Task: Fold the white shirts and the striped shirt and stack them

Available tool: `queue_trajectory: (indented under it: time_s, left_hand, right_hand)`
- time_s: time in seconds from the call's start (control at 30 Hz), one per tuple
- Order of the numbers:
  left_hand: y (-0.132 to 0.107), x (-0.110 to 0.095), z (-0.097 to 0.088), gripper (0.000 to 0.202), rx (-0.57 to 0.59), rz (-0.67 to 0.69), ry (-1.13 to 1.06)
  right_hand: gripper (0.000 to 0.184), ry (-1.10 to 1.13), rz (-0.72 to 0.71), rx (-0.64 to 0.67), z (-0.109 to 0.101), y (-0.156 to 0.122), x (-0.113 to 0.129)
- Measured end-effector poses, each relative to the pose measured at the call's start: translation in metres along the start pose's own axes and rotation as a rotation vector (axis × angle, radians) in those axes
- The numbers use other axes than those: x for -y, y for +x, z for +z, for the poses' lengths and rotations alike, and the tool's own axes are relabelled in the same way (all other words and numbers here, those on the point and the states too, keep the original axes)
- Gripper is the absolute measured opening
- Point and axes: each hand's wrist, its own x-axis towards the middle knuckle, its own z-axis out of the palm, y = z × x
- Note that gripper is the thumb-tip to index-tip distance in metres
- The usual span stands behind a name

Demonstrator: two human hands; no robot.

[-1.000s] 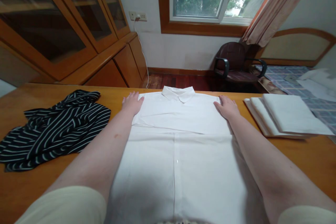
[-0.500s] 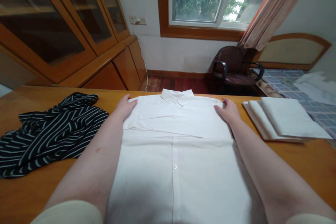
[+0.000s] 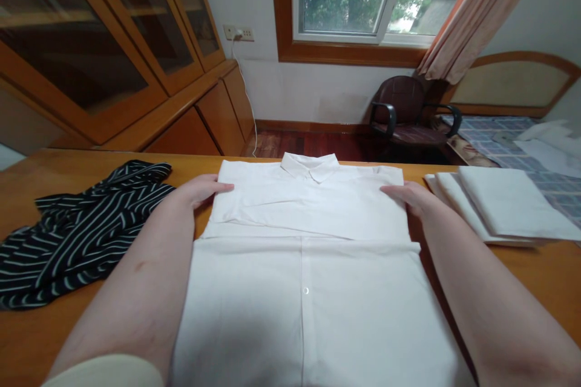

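A white collared shirt (image 3: 313, 208) lies spread on the wooden table (image 3: 195, 166), its collar at the far edge and its buttoned placket running toward me. A fold crosses its width below the chest. My left hand (image 3: 203, 189) pinches the shirt's left edge near the shoulder, thumb on top and fingers beneath. On the opposite edge, at about the same height, my right hand (image 3: 410, 195) grips the cloth the same way. The fingers of both hands are partly hidden under the fabric.
A crumpled black garment with white stripes (image 3: 91, 224) lies at the left. Folded white cloths (image 3: 503, 199) are stacked at the right. Beyond the table stand a wooden cabinet (image 3: 190, 115), an armchair (image 3: 403, 109) and a bed (image 3: 503, 133).
Both hands have slid from the shoulder corners down the side edges toward me and now hold the cloth there. The shirt's edges below the fold are spread wider.
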Motion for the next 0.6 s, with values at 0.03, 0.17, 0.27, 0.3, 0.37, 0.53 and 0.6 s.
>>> queue_trajectory:
  time_s: [0.03, 0.17, 0.27, 0.3, 0.37, 0.53, 0.6]
  left_hand:
    - [0.002, 0.0, -0.001, 0.044, -0.023, 0.002, 0.026]
    - [0.016, -0.002, -0.001, 0.031, -0.154, -0.004, 0.146]
    - [0.03, -0.01, 0.005, 0.025, -0.226, 0.001, 0.156]
    - [0.034, -0.012, 0.007, 0.023, -0.252, 0.014, 0.148]
    - [0.042, -0.017, 0.013, 0.022, -0.317, 0.039, 0.12]
    - [0.055, -0.02, 0.021, 0.025, -0.507, 0.12, 0.078]
    - [0.059, -0.021, 0.02, 0.029, -0.534, 0.157, 0.079]
  right_hand:
    - [0.031, -0.029, 0.007, -0.051, 0.001, 0.001, 0.001]
    - [0.03, -0.047, -0.047, -0.224, 0.01, 0.012, 0.008]
    - [0.028, 0.012, -0.112, -0.276, 0.016, 0.027, 0.017]
    - [0.028, 0.015, -0.145, -0.301, 0.017, 0.033, 0.02]
    - [0.028, -0.013, -0.223, -0.362, 0.019, 0.042, 0.028]
    - [0.034, -0.025, -0.352, -0.447, 0.022, 0.053, 0.046]
    - [0.035, 0.002, -0.388, -0.485, 0.023, 0.051, 0.053]
